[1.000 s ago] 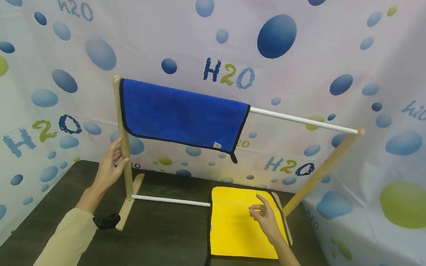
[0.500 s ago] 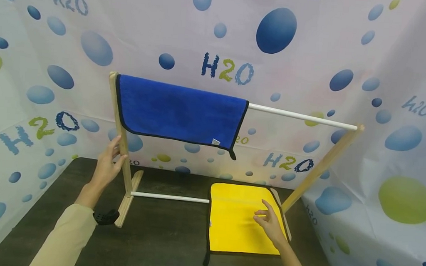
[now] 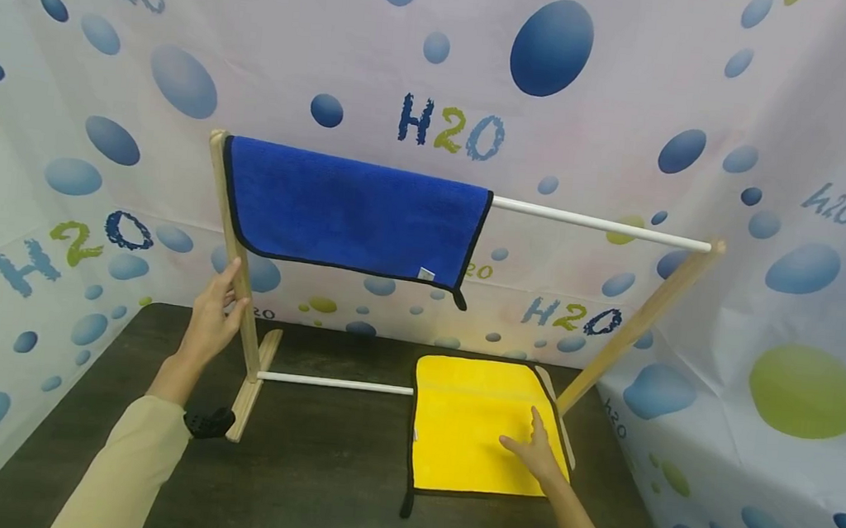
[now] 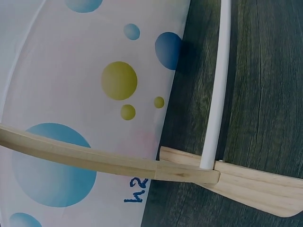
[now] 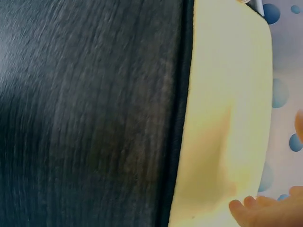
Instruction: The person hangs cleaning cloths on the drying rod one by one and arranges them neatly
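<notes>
H2O backdrop [image 3: 452, 129], right hand [image 3: 536, 455] on yellow towel [image 3: 470, 421]

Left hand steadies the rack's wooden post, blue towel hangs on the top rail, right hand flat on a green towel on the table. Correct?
One error: the towel under the right hand is yellow, not green, as the head view shows. The left hand on the wooden post and the blue towel on the top rail are right.
</notes>
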A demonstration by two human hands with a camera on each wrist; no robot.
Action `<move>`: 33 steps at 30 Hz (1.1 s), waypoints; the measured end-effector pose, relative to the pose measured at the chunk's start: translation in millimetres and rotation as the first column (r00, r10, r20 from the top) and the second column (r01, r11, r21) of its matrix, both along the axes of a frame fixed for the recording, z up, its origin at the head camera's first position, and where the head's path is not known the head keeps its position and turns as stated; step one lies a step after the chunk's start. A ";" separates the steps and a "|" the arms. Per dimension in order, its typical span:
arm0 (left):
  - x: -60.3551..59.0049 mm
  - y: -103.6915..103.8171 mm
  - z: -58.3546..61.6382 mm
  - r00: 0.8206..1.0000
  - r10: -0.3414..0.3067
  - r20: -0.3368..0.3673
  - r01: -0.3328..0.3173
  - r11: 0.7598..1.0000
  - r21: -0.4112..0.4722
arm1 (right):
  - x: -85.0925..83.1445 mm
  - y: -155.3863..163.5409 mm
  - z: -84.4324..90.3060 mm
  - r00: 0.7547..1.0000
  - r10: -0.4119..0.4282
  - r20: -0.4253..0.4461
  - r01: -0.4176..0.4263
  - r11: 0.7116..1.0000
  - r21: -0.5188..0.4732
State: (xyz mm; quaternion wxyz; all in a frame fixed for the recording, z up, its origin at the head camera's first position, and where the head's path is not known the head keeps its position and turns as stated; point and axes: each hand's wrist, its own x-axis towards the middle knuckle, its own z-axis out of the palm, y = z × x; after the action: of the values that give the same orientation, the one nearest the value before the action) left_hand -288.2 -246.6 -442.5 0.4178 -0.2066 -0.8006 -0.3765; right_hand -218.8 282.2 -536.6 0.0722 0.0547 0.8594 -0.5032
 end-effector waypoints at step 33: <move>-0.2 7.2 2.6 0.999 -0.013 0.050 0.007 0.994 0.108 | -4.6 3.6 -49.8 0.970 -0.084 -0.226 0.137 0.964 0.228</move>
State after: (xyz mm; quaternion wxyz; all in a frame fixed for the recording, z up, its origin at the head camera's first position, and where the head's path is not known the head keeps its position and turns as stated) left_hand -288.4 -239.4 -440.0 0.4061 -0.1783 -0.7883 -0.4264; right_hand -223.4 285.7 -586.4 -0.0565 0.0566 0.9127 -0.4008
